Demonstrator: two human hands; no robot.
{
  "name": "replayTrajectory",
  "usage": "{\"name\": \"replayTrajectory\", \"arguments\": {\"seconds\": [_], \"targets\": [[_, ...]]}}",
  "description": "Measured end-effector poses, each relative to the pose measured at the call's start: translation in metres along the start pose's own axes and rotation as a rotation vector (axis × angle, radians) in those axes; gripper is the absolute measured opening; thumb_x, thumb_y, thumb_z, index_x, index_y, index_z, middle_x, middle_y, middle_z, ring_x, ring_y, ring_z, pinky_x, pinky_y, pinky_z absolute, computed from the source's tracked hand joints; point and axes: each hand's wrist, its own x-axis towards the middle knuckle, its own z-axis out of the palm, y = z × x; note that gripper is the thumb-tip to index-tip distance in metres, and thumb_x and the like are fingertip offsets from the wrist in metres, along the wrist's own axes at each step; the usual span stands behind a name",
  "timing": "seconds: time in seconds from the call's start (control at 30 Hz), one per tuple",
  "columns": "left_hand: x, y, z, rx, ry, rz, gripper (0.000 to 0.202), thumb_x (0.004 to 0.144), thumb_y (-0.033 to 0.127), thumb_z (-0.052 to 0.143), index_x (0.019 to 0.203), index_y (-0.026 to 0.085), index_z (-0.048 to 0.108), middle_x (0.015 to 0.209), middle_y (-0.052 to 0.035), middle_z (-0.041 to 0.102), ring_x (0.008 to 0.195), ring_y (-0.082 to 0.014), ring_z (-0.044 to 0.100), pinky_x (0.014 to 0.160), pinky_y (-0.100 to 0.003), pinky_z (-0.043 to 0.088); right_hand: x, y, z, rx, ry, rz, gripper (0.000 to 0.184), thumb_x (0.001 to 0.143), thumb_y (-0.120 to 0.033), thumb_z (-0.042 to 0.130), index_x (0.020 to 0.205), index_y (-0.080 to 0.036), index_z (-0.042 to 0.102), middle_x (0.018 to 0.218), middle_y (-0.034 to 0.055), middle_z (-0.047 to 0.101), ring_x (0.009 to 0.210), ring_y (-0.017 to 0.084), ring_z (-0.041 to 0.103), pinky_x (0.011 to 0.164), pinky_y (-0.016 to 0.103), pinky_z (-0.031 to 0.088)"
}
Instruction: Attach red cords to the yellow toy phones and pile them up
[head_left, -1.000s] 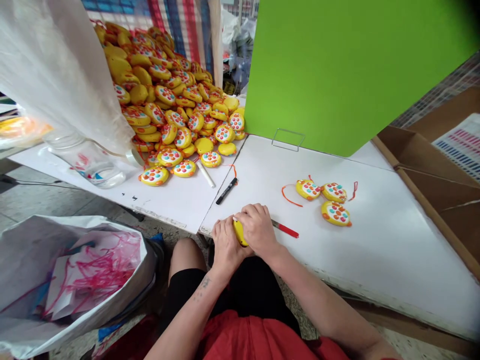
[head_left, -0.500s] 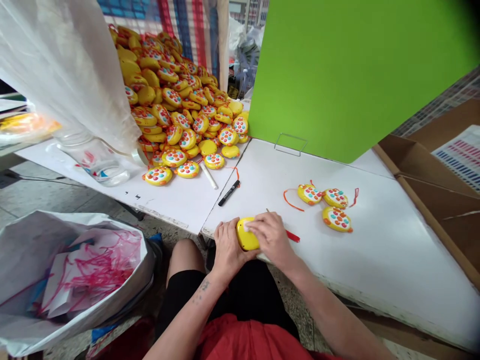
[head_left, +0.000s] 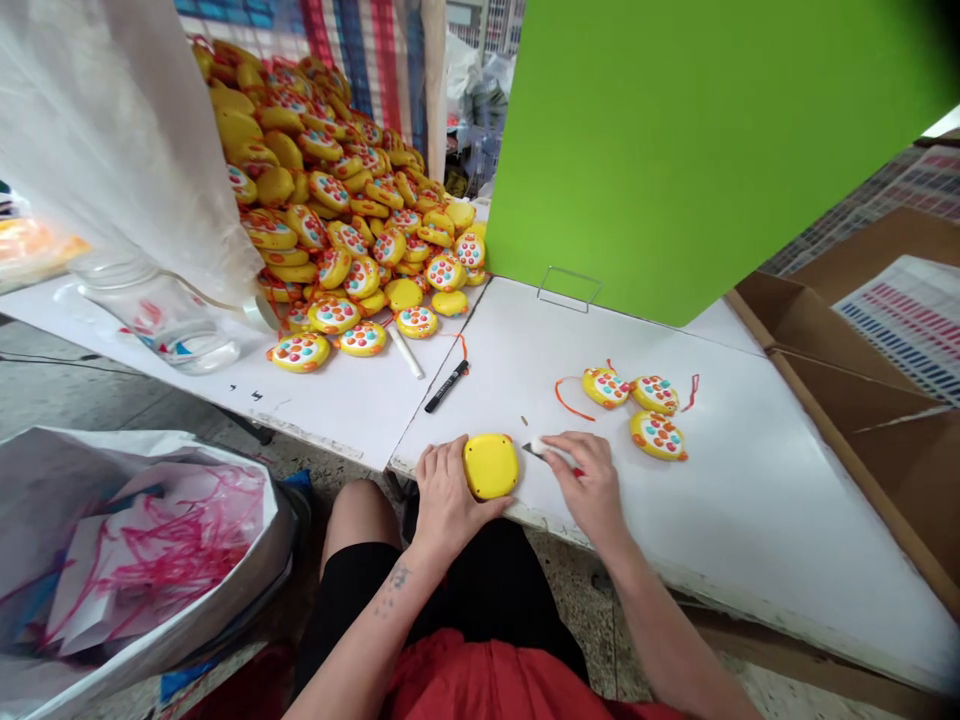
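My left hand (head_left: pixel 448 495) grips a yellow toy (head_left: pixel 491 466) by its left side at the table's front edge. The toy lies with its plain back up, small screw holes near its corners. To its right, my right hand (head_left: pixel 589 482) pinches a small white wad (head_left: pixel 537 444), apart from the toy. A red-handled tool with a dark pointed tip (head_left: pixel 531 453) shows under those fingers; whether they grip it too, I cannot tell. Three toys with coloured buttons (head_left: pixel 658 436) and orange cords lie further right.
A big heap of similar toys (head_left: pixel 330 190) fills the back left. A black marker (head_left: pixel 447 387), a white stick (head_left: pixel 406 351) and a clear jar (head_left: pixel 161 315) lie nearby. A green board (head_left: pixel 637 150) stands behind, a cardboard box (head_left: pixel 847 400) right, a white bag (head_left: pixel 247 520) lower left.
My right hand has lifted the white wad off the toy's back and moved right, over the red-handled tool. My left hand still holds the toy. The view has shifted slightly.
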Motion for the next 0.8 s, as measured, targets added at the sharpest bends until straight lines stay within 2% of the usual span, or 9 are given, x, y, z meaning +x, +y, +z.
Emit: {"name": "replayTrajectory", "arguments": {"seconds": [0.1,0.23,0.3,0.37,0.5,0.6,0.7,0.8], "targets": [[0.0,0.0,0.002,-0.005,0.011,-0.002,0.101,0.056,0.061,0.073,0.135,0.012,0.032,0.119,-0.0169,0.056,0.115,-0.0363,0.048,0.103,-0.055,0.027,0.007,-0.029,0.025,0.068,-0.064,-0.075,0.017,0.089,-0.023,0.058,0.101,-0.026,0.069,0.094,0.0045,0.065,0.093,0.022,0.052,0.086,0.04,0.044],[-0.002,-0.002,0.006,-0.03,0.031,-0.02,0.121,0.059,0.049,0.074,0.146,0.011,-0.001,0.126,-0.0168,0.055,0.119,-0.0359,0.047,0.105,-0.055,0.026,0.018,-0.051,0.052,0.107,-0.113,-0.182,0.02,0.09,-0.019,0.056,0.1,-0.026,0.071,0.096,0.0046,0.066,0.093,0.023,0.049,0.089,0.042,0.042],[-0.002,-0.002,0.006,-0.037,0.037,-0.004,0.126,0.059,0.044,0.074,0.146,0.01,-0.01,0.127,-0.0167,0.054,0.119,-0.0357,0.047,0.106,-0.055,0.026,0.017,-0.052,0.053,0.128,-0.181,-0.242,0.021,0.09,-0.017,0.055,0.097,-0.027,0.073,0.094,0.0041,0.066,0.091,0.022,0.048,0.086,0.039,0.043],[-0.003,-0.002,0.006,-0.036,0.049,0.017,0.126,0.059,0.041,0.073,0.146,0.009,-0.013,0.128,-0.016,0.054,0.119,-0.0351,0.048,0.106,-0.054,0.025,0.011,-0.045,0.046,0.156,-0.284,-0.318,0.022,0.09,-0.017,0.055,0.094,-0.029,0.073,0.091,0.0026,0.066,0.089,0.021,0.049,0.084,0.037,0.043],[-0.001,0.002,0.004,-0.025,0.053,0.021,0.12,0.06,0.047,0.072,0.147,0.008,0.0,0.124,-0.0143,0.058,0.116,-0.0339,0.049,0.107,-0.052,0.024,0.006,-0.014,0.015,0.137,-0.453,-0.383,0.019,0.088,-0.018,0.059,0.09,-0.03,0.074,0.089,0.0022,0.066,0.088,0.02,0.052,0.081,0.037,0.04],[0.001,0.005,0.002,-0.013,0.039,0.003,0.106,0.057,0.053,0.073,0.141,0.011,0.025,0.123,-0.0146,0.058,0.116,-0.0342,0.049,0.107,-0.051,0.024,0.01,0.004,0.0,0.032,-0.366,-0.259,0.017,0.088,-0.02,0.06,0.093,-0.029,0.073,0.087,0.0033,0.066,0.086,0.02,0.054,0.079,0.039,0.04],[0.002,0.006,0.001,-0.003,0.02,0.012,0.09,0.057,0.054,0.074,0.131,0.015,0.04,0.124,-0.0139,0.058,0.117,-0.0341,0.048,0.106,-0.051,0.024,0.011,0.002,0.002,0.051,-0.245,-0.148,0.018,0.088,-0.023,0.06,0.1,-0.028,0.071,0.088,0.004,0.064,0.086,0.021,0.055,0.081,0.039,0.042],[0.002,0.005,0.001,-0.004,0.028,0.017,0.086,0.059,0.054,0.073,0.128,0.015,0.041,0.122,-0.0136,0.058,0.117,-0.0333,0.049,0.106,-0.051,0.025,0.008,-0.007,0.015,0.149,-0.312,-0.166,0.018,0.088,-0.025,0.059,0.1,-0.029,0.071,0.091,0.0043,0.063,0.089,0.021,0.056,0.082,0.039,0.044]]}}
